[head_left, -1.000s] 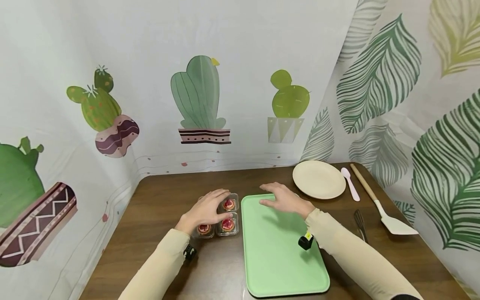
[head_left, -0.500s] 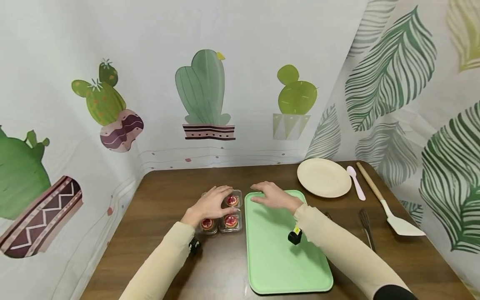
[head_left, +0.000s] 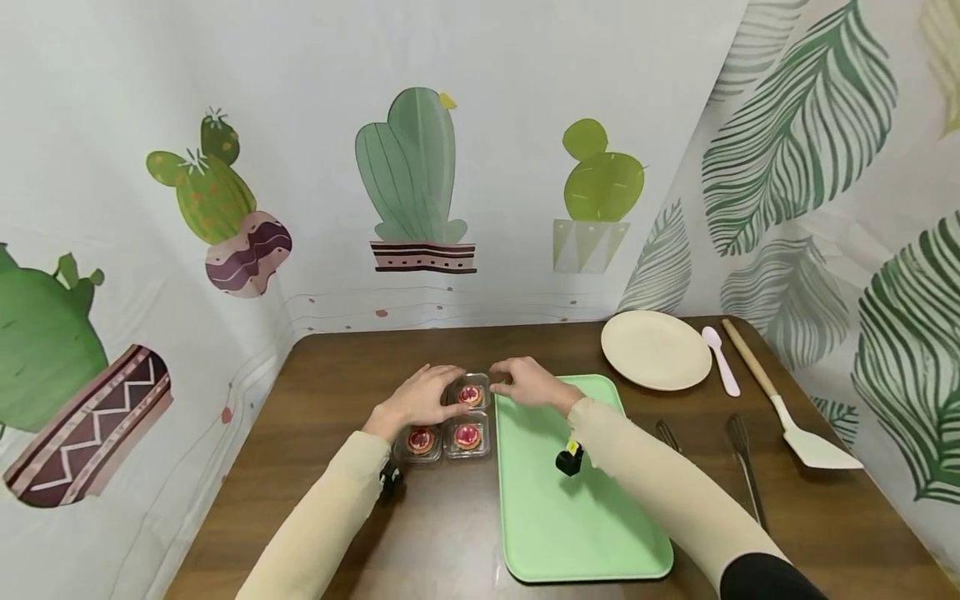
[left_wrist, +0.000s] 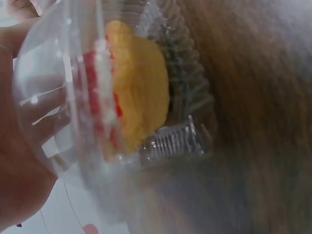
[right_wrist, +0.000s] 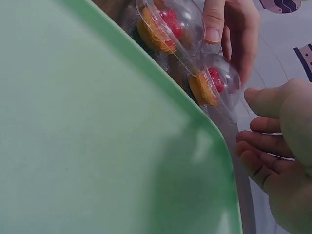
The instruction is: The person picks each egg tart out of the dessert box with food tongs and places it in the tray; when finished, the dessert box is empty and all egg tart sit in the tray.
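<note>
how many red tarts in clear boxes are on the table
3 visible: the far tart and near right tart, both left of the green tray, and the near left tart beside the latter. The left hand may hide another.

Both arms are clothed in pale cream: the left sleeve [head_left: 318,521] and the right sleeve [head_left: 648,475] match, long and plain, with soft puckers near the wrist. Lower down the right arm I see a patch of solid black cloth [head_left: 765,577] meeting the cream along a curved edge; whether it is a band or another garment, I can't tell. A small black camera [head_left: 390,478] sits at the left wrist, and a boxy black camera [head_left: 568,462] at the right, bearing a bright yellow label [head_left: 573,447]. The left hand [head_left: 423,397] and right hand [head_left: 528,385] are bare; one left nail [right_wrist: 212,35] looks short and rounded.
</note>
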Tool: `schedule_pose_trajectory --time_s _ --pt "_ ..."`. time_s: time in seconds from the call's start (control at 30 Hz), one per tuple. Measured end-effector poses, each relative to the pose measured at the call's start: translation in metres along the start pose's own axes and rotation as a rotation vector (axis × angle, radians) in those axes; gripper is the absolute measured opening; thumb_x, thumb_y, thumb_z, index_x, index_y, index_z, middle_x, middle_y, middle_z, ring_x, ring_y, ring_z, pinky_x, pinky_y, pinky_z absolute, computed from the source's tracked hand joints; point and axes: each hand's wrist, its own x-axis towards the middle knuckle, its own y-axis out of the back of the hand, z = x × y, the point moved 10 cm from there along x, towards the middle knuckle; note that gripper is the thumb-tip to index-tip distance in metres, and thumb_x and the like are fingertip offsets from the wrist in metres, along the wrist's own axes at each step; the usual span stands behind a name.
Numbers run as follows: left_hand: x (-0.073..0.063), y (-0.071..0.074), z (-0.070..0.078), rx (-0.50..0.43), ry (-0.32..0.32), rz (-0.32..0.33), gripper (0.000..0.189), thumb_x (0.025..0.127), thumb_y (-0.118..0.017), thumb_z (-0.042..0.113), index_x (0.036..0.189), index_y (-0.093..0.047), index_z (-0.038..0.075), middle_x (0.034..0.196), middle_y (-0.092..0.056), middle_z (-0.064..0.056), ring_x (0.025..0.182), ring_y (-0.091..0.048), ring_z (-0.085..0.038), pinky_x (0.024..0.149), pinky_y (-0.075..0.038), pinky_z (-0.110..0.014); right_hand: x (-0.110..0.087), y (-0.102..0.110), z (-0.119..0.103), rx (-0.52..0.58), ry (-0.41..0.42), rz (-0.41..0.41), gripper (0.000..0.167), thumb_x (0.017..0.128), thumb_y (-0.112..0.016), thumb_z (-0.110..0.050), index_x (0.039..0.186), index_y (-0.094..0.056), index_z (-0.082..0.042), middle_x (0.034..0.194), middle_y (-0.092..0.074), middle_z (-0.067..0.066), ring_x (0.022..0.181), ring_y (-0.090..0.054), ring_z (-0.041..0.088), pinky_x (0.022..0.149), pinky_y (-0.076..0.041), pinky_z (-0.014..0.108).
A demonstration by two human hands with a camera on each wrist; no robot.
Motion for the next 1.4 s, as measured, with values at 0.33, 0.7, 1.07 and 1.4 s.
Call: schedule_pose_trajectory --time_s 0.33,0.7,1.07,1.4 --pt "0.007 0.001 -0.010 -0.029 0.047 -0.026 0.073 0.086 -0.064 0.057 0.139 -0.052 0.007 0.141 -0.054 -0.010 0.135 -0.046 -0.027 0.116 -0.023 -0.059 0.016 -0.004 0.006 0.059 -0.039 -0.001 0.032 0.095 -0.064 -0.023 0.119 -0.067 -0.001 0.094 -0.069 0.003 0.082 -0.062 0.011 0.074 -0.053 0.027" --pt "0.010 -0.003 -0.010 -0.050 0.045 -0.026 0.070 0.087 -0.065 0.053 0.137 -0.054 0.005 0.139 -0.056 -0.012 0.134 -0.047 -0.027 0.117 -0.025 -0.056 0.023 -0.008 0.011 0.094 -0.125 0.066 0.026 0.095 -0.063 -0.018 0.115 -0.068 -0.001 0.087 -0.068 0.004 0.072 -0.056 0.011 0.063 -0.047 0.025" --pt "0.018 0.000 -0.012 -0.083 0.036 -0.009 0.067 0.086 -0.069 0.048 0.135 -0.056 0.005 0.136 -0.058 -0.011 0.130 -0.050 -0.026 0.117 -0.025 -0.052 0.030 -0.003 0.019 0.122 -0.209 0.077 0.017 0.093 -0.064 -0.012 0.105 -0.072 -0.003 0.084 -0.068 0.004 0.071 -0.057 0.012 0.062 -0.047 0.024" --pt "0.012 -0.007 -0.016 -0.072 0.081 -0.051 0.069 0.086 -0.069 0.050 0.139 -0.054 0.008 0.140 -0.055 -0.010 0.130 -0.050 -0.027 0.111 -0.039 -0.042 0.035 -0.021 0.022 0.178 -0.332 -0.054 0.019 0.094 -0.061 -0.011 0.112 -0.062 -0.002 0.094 -0.064 0.007 0.077 -0.059 0.016 0.065 -0.049 0.026"
